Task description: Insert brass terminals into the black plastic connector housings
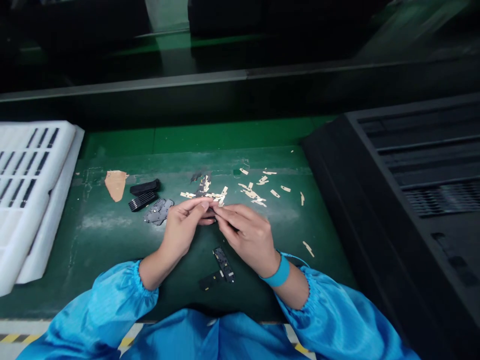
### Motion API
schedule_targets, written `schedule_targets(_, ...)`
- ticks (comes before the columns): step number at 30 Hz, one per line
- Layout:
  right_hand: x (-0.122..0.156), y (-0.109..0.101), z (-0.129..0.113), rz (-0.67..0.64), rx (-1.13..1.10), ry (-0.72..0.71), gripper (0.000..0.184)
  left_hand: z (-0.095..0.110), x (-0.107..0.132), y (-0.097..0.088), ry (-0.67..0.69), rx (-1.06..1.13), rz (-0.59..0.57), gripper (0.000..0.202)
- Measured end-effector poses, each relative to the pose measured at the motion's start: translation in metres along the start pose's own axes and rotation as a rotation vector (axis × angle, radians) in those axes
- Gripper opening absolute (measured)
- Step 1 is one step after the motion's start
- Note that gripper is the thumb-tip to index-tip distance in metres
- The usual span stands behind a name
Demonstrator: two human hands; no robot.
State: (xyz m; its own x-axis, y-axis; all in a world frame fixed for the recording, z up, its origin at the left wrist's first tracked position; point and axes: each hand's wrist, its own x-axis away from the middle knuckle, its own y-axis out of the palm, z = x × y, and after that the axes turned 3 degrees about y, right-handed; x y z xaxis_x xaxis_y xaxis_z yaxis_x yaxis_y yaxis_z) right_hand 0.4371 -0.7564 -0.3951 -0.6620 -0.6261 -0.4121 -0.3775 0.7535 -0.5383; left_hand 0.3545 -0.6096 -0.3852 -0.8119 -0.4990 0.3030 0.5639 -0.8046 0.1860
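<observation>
My left hand (183, 225) and my right hand (247, 235) meet over the green mat (112, 230), fingertips pinched together on a small part that I cannot make out. Both wear blue sleeves; a blue wrist strap (279, 273) circles my right wrist. Below my hands lie two small black flat parts (221, 270). Just beyond my fingers are several pale backing strips (255, 192) scattered on the mat. Left of my left hand lie a grey flat part (158, 211) and two black ribbed pieces (143, 194).
White foam trays (33, 190) with dark slots are stacked at the left. A large black tray (420, 200) fills the right side. A brown paper scrap (115, 183) lies on the mat. A dark conveyor rail (240, 77) runs across the back.
</observation>
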Motion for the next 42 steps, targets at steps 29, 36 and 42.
schedule_targets(29, 0.025, -0.043, -0.012, -0.249, -0.262, 0.511, 0.014, 0.025, 0.036, -0.035, 0.548, -0.977, -0.328, 0.037)
schedule_targets(36, 0.085, -0.027, -0.042, -0.182, 0.214, 0.197, 0.011, -0.013, 0.1, -0.049, 0.53, -1.234, -0.421, 0.044)
schedule_targets(42, 0.085, -0.021, -0.047, -0.251, 0.387, 0.127, 0.012, -0.024, 0.099, -0.045, 0.533, -1.239, -0.421, 0.026)
